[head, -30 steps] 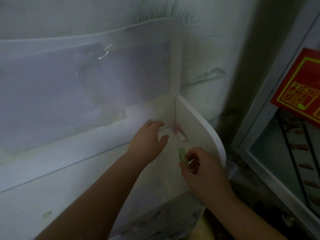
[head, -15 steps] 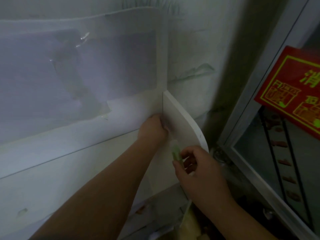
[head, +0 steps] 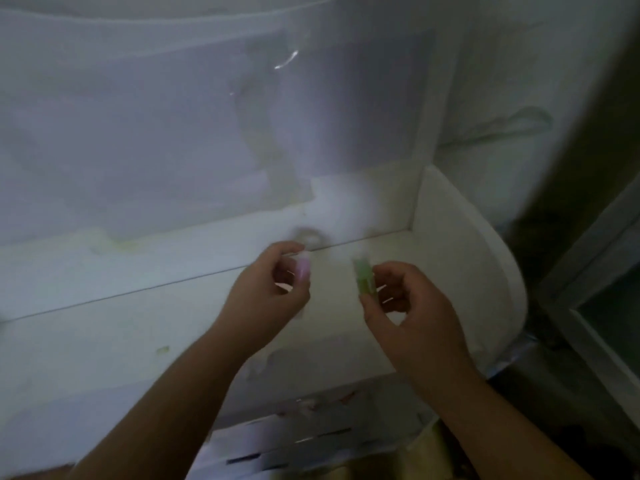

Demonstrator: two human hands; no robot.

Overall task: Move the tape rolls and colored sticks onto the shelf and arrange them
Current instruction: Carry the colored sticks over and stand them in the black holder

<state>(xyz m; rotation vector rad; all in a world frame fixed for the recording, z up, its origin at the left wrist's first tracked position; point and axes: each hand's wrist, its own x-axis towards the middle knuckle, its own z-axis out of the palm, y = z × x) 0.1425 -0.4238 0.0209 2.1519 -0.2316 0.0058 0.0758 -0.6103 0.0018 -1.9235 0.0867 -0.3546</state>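
Both hands hover over the white shelf (head: 138, 271). My left hand (head: 270, 292) pinches a pale pink stick (head: 303, 268) between thumb and fingers. My right hand (head: 408, 320) pinches a green stick (head: 363, 280) that stands up out of its fingers. A blurred clear tape roll (head: 309, 236) lies on the shelf just behind my left hand, near the back wall. The image is dim and smeared by motion.
The shelf ends on the right in a white rounded side panel (head: 485, 258). Behind it, clear plastic film (head: 173, 116) covers the wall. A white slotted basket (head: 294, 441) sits below the shelf, and a metal-framed cabinet (head: 595, 265) stands at the right.
My left hand has drawn back from the shelf's right corner with the pink stick in its fingers. The right hand still holds the green stick. The view has shifted, showing more of the shelf.
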